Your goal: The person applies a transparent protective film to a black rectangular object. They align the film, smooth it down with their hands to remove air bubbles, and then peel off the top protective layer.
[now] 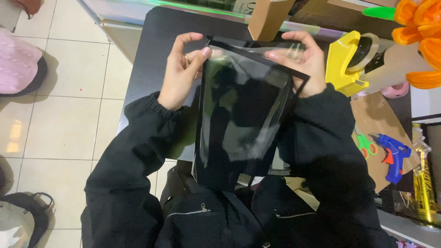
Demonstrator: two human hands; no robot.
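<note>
Glossy black bag [243, 115], long axis toward the body, top corners pinched by left hand [181, 73] and right hand [305, 64] (equally near).

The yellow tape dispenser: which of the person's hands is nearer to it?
Right. The right hand grips the black bag just beside the yellow tape dispenser; the left hand grips the bag's far edge.

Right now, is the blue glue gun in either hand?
No: the blue glue gun lies on the brown board at the right, while both hands hold the black glossy bag.
</note>
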